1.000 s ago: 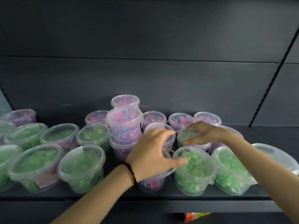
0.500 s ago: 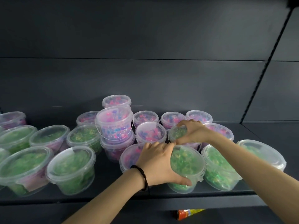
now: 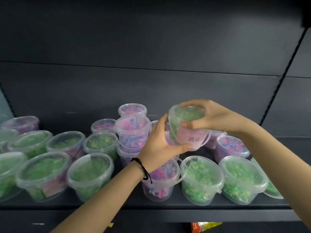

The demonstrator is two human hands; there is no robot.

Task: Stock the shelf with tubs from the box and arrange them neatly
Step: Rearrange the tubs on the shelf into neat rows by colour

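As left hand [image 3: 158, 146] cups green tub [image 3: 184, 126], right hand [image 3: 214, 117] clasps it.

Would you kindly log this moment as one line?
left hand holds base | right hand grips top | green tub tilted above shelf

The left hand [image 3: 156, 145] and right hand [image 3: 217, 116], two in all, grip one green tub [image 3: 186, 121]. Ten more green tubs [image 3: 90, 175] stand on the one shelf [image 3: 168, 214]: seven left of the fingers [image 3: 181, 147], three below and to their right. About ten pink tubs [image 3: 132, 130] show, some half hidden behind the fingers. One black wristband [image 3: 143, 167]; one orange packet [image 3: 202, 227].
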